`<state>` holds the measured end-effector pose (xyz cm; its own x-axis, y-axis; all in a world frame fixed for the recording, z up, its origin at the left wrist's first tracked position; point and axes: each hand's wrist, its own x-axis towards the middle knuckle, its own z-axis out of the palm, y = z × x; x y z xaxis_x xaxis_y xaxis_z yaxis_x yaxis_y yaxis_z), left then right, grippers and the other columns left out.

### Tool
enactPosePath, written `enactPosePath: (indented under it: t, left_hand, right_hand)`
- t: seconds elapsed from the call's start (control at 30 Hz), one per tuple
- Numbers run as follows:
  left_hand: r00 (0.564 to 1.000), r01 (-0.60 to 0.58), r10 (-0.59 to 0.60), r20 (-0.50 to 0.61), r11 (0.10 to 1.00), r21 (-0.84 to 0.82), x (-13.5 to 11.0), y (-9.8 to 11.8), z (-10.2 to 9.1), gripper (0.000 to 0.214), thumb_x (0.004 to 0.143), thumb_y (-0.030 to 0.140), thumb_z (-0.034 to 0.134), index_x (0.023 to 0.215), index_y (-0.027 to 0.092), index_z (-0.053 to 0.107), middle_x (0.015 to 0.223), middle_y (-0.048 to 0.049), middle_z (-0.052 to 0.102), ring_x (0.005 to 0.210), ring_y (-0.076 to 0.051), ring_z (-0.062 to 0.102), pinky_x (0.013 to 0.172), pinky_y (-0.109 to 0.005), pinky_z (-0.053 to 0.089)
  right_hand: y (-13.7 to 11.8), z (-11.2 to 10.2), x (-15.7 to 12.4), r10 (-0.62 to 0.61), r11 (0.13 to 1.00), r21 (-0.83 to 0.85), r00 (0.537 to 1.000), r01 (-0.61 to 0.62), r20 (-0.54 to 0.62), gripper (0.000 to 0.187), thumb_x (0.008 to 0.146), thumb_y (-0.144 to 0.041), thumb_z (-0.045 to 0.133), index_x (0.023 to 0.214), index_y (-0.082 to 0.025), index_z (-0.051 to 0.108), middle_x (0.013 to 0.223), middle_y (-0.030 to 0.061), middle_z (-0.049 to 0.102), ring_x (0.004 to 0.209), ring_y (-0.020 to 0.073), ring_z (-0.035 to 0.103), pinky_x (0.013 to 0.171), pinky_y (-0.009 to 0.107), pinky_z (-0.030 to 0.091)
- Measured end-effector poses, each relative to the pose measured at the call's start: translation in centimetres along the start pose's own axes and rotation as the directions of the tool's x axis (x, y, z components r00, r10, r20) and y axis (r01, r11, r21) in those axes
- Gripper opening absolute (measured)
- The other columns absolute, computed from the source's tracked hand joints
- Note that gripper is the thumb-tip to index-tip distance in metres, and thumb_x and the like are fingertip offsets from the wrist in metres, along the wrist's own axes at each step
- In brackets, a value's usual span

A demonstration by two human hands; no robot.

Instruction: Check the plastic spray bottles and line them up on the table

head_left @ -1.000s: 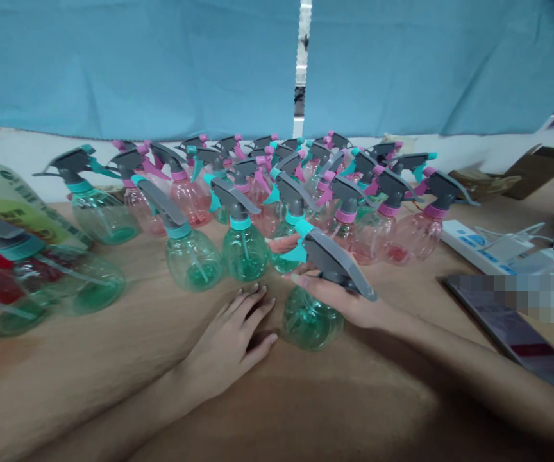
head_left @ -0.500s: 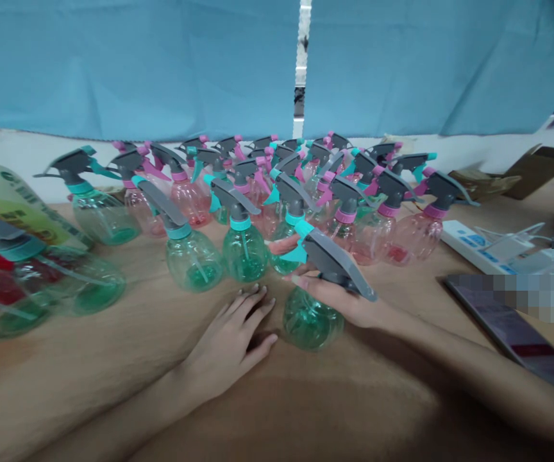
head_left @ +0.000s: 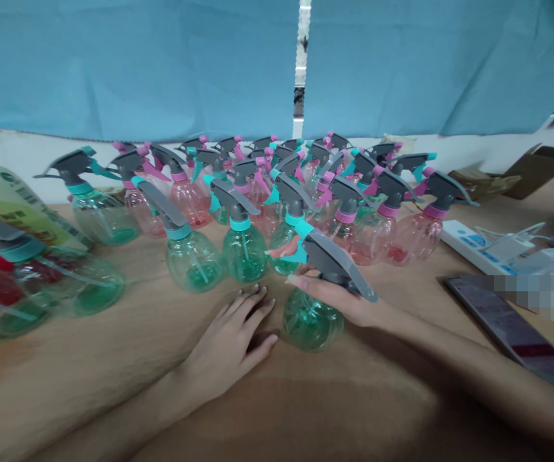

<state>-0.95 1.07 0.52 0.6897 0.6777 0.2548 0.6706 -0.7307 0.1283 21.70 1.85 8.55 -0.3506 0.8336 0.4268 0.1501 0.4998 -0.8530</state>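
Note:
My right hand (head_left: 347, 300) is wrapped around the neck of a green spray bottle (head_left: 313, 321), its thumb on the near side and fingertips showing behind the trigger. This bottle stands upright on the wooden table, with a grey head and a turquoise nozzle that points to the left and away. Palm down on the table, my left hand (head_left: 229, 343) lies open with its fingers slightly spread, just left of that bottle and not touching it. Beyond the left fingertips stand another green spray bottle (head_left: 245, 253) and, to its left, a further green one (head_left: 193, 263).
Many pink and green spray bottles crowd the back, including a pink one (head_left: 419, 237) at the right. More green bottles (head_left: 97, 285) and a large pale bottle (head_left: 15, 199) are at left. A phone (head_left: 512, 330) and power strip (head_left: 479, 247) lie right; a cardboard box (head_left: 539, 170) stands behind.
The far fingertips of my right hand have shifted slightly behind the trigger. My left hand and the bottles have stayed in place.

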Motion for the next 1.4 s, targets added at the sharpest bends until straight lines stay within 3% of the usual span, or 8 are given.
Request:
enactPosePath:
  t: [0.13, 0.3, 0.5, 0.77, 0.93, 1.13, 1.4]
  left_hand:
    - [1.000, 0.001, -0.001, 0.008, 1.000, 0.009, 0.0, 0.0, 0.0, 0.051, 0.096, 0.042, 0.048, 0.138, 0.015, 0.042, 0.141, -0.0131, 0.046, 0.133, -0.028, 0.038, 0.107, -0.046, 0.034]
    - [1.000, 0.008, -0.009, 0.014, 1.000, 0.017, 0.0, 0.0, 0.1, 0.051, 0.096, 0.043, 0.047, 0.137, 0.014, 0.043, 0.141, -0.0137, 0.046, 0.132, -0.029, 0.039, 0.106, -0.046, 0.035]
    - [1.000, 0.018, -0.018, 0.008, 1.000, 0.017, -0.1, 0.0, 0.2, 0.051, 0.096, 0.044, 0.047, 0.137, 0.015, 0.043, 0.141, -0.0133, 0.046, 0.132, -0.029, 0.039, 0.105, -0.047, 0.036]
    - [1.000, 0.011, -0.011, 0.002, 1.000, 0.027, 0.0, -0.1, 0.3, 0.051, 0.096, 0.044, 0.047, 0.138, 0.015, 0.042, 0.140, -0.0141, 0.046, 0.131, -0.030, 0.040, 0.105, -0.048, 0.036]
    - [1.000, 0.014, -0.014, -0.003, 1.000, 0.020, -0.1, -0.1, 0.4, 0.049, 0.096, 0.042, 0.048, 0.137, 0.016, 0.043, 0.140, -0.0134, 0.047, 0.131, -0.029, 0.040, 0.106, -0.047, 0.036]
    - [1.000, 0.011, -0.012, 0.022, 1.000, 0.015, 0.1, 0.0, 0.1, 0.050, 0.096, 0.042, 0.048, 0.137, 0.014, 0.043, 0.141, -0.0145, 0.046, 0.132, -0.029, 0.039, 0.106, -0.047, 0.035]
    - [1.000, 0.002, -0.002, 0.012, 1.000, 0.003, 0.1, 0.0, 0.1, 0.050, 0.096, 0.041, 0.049, 0.138, 0.015, 0.041, 0.141, -0.0140, 0.045, 0.133, -0.030, 0.038, 0.106, -0.048, 0.035]
  right_hand:
    - [0.4, 0.1, -0.2, -0.017, 0.999, 0.030, 1.000, 0.017, -0.006, 0.006, 0.082, -0.028, 0.062, 0.080, -0.025, 0.057, 0.075, -0.0025, 0.054, 0.066, 0.0130, 0.054, 0.065, 0.028, 0.049]
    - [0.6, 0.1, -0.2, -0.005, 0.999, 0.053, 0.999, 0.003, 0.034, 0.018, 0.086, -0.034, 0.059, 0.103, -0.026, 0.057, 0.083, -0.0015, 0.057, 0.060, 0.0112, 0.050, 0.060, 0.027, 0.045]
    - [0.7, 0.0, -0.1, -0.051, 0.998, 0.043, 0.998, 0.050, 0.040, 0.017, 0.090, -0.041, 0.054, 0.087, -0.024, 0.055, 0.059, -0.0065, 0.040, 0.051, 0.0099, 0.035, 0.057, 0.028, 0.035]
    - [0.6, 0.0, -0.2, -0.029, 1.000, -0.002, 0.999, 0.029, 0.023, 0.019, 0.088, -0.038, 0.057, 0.079, -0.023, 0.050, 0.061, -0.0066, 0.037, 0.055, 0.0091, 0.034, 0.053, 0.026, 0.029]
    - [0.7, 0.0, -0.4, -0.010, 0.999, -0.053, 1.000, 0.009, -0.019, 0.019, 0.088, -0.040, 0.056, 0.079, -0.023, 0.053, 0.062, -0.0051, 0.040, 0.057, 0.0104, 0.039, 0.054, 0.026, 0.032]
    - [-0.4, 0.0, -0.3, 0.027, 0.999, -0.020, 0.999, -0.026, 0.022, 0.016, 0.086, -0.037, 0.058, 0.097, -0.026, 0.057, 0.072, -0.0025, 0.051, 0.056, 0.0121, 0.045, 0.055, 0.027, 0.041]
    - [-0.4, 0.1, -0.3, 0.056, 0.997, 0.043, 0.998, -0.056, 0.018, 0.020, 0.084, -0.032, 0.061, 0.102, -0.023, 0.058, 0.081, -0.0013, 0.062, 0.068, 0.0132, 0.057, 0.066, 0.028, 0.050]
